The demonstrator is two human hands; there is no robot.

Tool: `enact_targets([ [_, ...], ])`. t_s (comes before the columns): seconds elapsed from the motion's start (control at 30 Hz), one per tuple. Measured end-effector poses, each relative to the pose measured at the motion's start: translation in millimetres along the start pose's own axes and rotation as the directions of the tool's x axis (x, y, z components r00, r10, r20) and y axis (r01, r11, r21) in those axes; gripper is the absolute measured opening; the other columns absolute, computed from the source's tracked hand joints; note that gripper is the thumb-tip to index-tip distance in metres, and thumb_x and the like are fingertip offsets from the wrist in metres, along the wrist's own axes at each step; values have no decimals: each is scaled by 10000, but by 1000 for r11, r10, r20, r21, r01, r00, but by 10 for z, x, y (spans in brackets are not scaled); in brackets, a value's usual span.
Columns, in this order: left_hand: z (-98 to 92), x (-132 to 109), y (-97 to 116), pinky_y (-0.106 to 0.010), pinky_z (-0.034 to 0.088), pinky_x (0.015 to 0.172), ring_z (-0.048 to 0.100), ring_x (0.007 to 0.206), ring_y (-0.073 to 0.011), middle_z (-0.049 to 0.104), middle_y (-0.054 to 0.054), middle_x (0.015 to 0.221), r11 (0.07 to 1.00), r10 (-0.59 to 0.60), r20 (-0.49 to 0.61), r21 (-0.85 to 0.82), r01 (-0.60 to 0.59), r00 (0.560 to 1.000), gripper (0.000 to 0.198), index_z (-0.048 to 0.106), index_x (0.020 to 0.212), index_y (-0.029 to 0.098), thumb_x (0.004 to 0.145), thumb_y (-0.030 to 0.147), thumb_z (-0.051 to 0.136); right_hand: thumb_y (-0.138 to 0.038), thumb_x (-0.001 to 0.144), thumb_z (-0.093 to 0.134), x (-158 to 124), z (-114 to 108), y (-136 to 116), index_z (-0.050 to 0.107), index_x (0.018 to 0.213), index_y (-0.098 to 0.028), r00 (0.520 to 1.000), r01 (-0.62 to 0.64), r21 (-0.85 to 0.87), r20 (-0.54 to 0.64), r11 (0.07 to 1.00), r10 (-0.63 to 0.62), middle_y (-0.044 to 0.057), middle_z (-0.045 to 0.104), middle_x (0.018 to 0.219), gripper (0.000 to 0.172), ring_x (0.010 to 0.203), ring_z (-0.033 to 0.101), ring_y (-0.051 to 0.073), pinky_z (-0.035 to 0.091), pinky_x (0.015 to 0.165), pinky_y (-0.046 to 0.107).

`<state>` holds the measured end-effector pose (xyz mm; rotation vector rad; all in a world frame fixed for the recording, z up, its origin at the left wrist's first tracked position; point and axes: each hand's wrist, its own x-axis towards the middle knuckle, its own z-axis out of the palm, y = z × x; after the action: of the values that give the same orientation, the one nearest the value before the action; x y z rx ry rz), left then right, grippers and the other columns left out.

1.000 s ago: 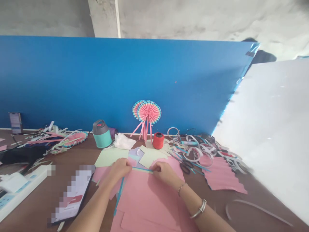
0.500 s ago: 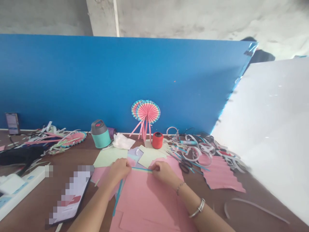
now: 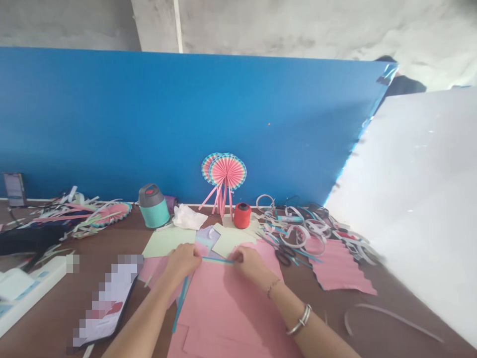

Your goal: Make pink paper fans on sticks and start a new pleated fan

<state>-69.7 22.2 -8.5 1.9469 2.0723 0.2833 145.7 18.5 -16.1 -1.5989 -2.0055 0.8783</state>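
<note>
Pink paper sheets [image 3: 227, 308] lie overlapping on the brown table in front of me. At their far edge runs a narrow blue and pale strip [image 3: 218, 259]. My left hand [image 3: 185, 259] pinches the left end of that edge, thumb and fingers pressed together. Its right end is pinched by my right hand [image 3: 248, 261], with a bracelet and a bangle on the wrist. My fingers hide the strip's ends. Light green sheets [image 3: 229, 241] and a lilac piece lie just beyond. Another blue-edged sheet [image 3: 181, 303] shows under the pink paper at left.
Two pink pleated paper fans [image 3: 227, 171] lean on the blue partition [image 3: 112, 114]. A red spool [image 3: 242, 216], a teal-and-grey container [image 3: 153, 206] and scissors [image 3: 283, 256] stand or lie around. Curled strips [image 3: 294, 236] and pleated pink paper [image 3: 341, 266] are right; a phone [image 3: 108, 303] and power strip [image 3: 37, 293] left.
The view has shifted slightly. Both hands stay pinched at the far paper edge, with little visible movement along it.
</note>
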Motion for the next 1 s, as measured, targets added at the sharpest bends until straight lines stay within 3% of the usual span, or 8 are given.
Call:
enact_targets([
  [0.3, -4, -1, -28, -316, 368, 740, 583, 884, -240, 656, -44, 808, 999, -23, -33, 27, 24, 999, 148, 563, 679, 217, 704, 126, 449, -6, 568, 469, 17, 37, 7, 648, 806, -164, 999, -43, -39, -17, 998, 42, 71, 691, 854, 337, 799, 600, 186, 385, 678, 243],
  [0.4, -16, -42, 34, -326, 364, 777, 548, 948, -243, 645, -66, 925, 999, -6, -138, 46, 12, 990, 210, 573, 857, 201, 733, 102, 435, -7, 567, 487, 26, 44, 9, 647, 812, -166, 998, -52, -43, -19, 998, 52, 66, 693, 852, 333, 781, 605, 180, 381, 647, 232],
  [0.47, -5, -120, 158, -327, 360, 813, 527, 969, -232, 624, -77, 991, 995, 89, -234, 61, -77, 968, 298, 575, 928, 185, 741, 44, 391, -2, 561, 490, 35, 57, 11, 644, 794, -167, 998, -61, -48, -25, 997, 60, 56, 689, 810, 324, 735, 601, 170, 368, 609, 222],
  [0.57, 56, -316, 414, -286, 382, 817, 542, 957, -200, 609, -77, 995, 947, 320, -90, 4, -321, 943, 320, 609, 908, 192, 772, 35, 365, 3, 569, 489, 42, 79, 19, 635, 758, -171, 998, -50, -54, -34, 997, 48, 41, 676, 751, 296, 691, 588, 153, 353, 595, 215],
  [0.63, 114, -462, 564, -306, 402, 773, 567, 915, -218, 605, -91, 1024, 926, 371, 84, 34, -375, 925, 361, 617, 974, 198, 764, 37, 372, -25, 598, 511, 35, 82, 20, 634, 754, -177, 999, -28, -50, -31, 998, 27, 35, 672, 742, 250, 690, 583, 150, 355, 609, 215],
  [0.7, 165, -581, 657, -341, 409, 793, 551, 976, -259, 593, -132, 1084, 880, 454, 157, 78, -469, 877, 394, 607, 1057, 159, 755, 42, 383, -58, 627, 531, 18, 72, 11, 639, 770, -181, 1000, -10, -56, -24, 998, 9, 33, 672, 743, 218, 691, 580, 150, 357, 623, 218],
  [0.83, 187, -705, 699, -421, 405, 851, 531, 1003, -305, 598, -174, 1075, 834, 494, 140, 202, -513, 858, 454, 584, 1124, 114, 721, 19, 397, -46, 650, 516, -25, 38, -32, 649, 832, -173, 1000, 9, -141, -16, 990, -12, 37, 677, 753, 259, 703, 575, 152, 344, 647, 226],
  [1.0, 188, -769, 694, -516, 407, 863, 520, 1082, -353, 551, -203, 1205, 849, 381, 84, 364, -384, 921, 451, 555, 1174, 131, 754, 51, 411, -38, 655, 508, -62, 20, -54, 651, 848, -174, 999, 35, -166, -17, 986, -39, 29, 672, 755, 276, 680, 561, 142, 316, 629, 225],
])
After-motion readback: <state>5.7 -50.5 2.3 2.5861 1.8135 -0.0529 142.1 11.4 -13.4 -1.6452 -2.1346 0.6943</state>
